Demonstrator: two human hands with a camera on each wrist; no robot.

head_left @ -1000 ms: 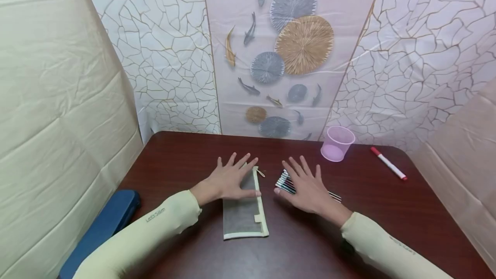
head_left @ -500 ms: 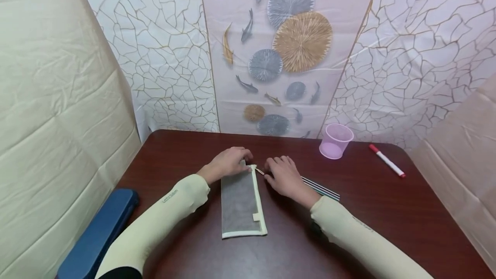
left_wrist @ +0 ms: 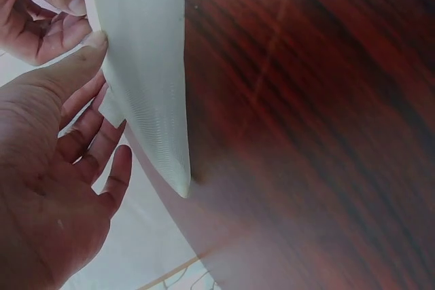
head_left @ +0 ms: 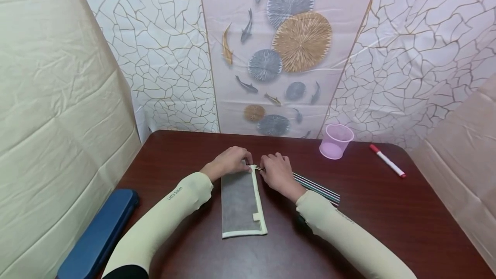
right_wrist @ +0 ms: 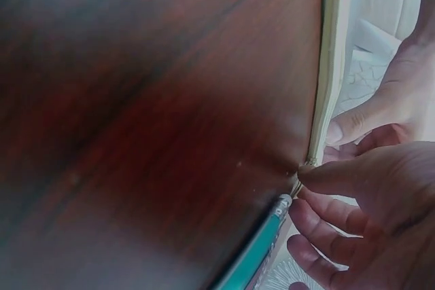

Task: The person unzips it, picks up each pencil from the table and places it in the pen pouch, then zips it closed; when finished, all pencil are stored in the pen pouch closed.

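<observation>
A grey mesh zip pouch (head_left: 238,206) with cream edging lies in the middle of the table in the head view. My left hand (head_left: 231,161) pinches its far end near the zip corner; in the left wrist view the thumb presses on the pouch's edge (left_wrist: 146,59). Just to the right, my right hand (head_left: 277,172) pinches the small zip pull (head_left: 258,168) between thumb and finger. Several striped pencils (head_left: 318,189) lie partly under the right wrist. One teal pencil (right_wrist: 253,259) shows close below the right fingertips in the right wrist view.
A long blue case (head_left: 100,231) lies along the table's left side. Towards the back right stands a pink see-through cup (head_left: 336,142). A white marker with a red cap (head_left: 388,161) lies farther right. Patterned cloth hangs behind the table (head_left: 186,141).
Both hands were spread flat, over pouch and pencils. The left then curled onto the pouch's far end. The right left the pencils, moved left and took hold of the zip pull.
</observation>
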